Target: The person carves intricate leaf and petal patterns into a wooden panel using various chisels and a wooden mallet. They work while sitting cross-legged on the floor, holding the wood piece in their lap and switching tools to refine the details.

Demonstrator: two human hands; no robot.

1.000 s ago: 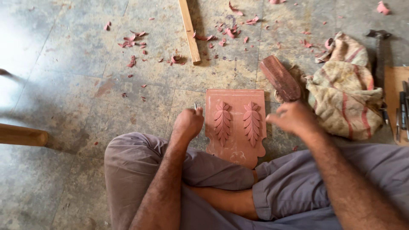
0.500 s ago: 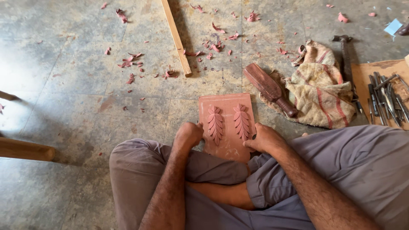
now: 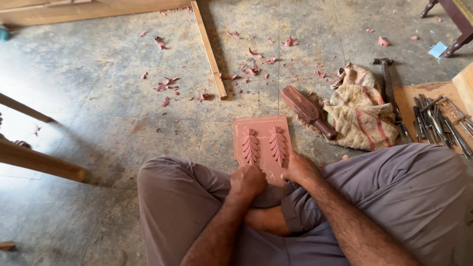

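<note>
Head view: both hands have drawn together, left hand (image 3: 248, 180) fisted, right hand (image 3: 299, 169) curled, gripping the carved panel's (image 3: 262, 145) near edge.

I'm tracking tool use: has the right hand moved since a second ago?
Yes. The right hand left the wooden mallet by the burlap cloth and came to the carved panel's near edge.

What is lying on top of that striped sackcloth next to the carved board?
A wooden mallet rests with its handle end on the striped sackcloth; its head lies on the floor. Whatever is under the bunched cloth is hidden.
</note>
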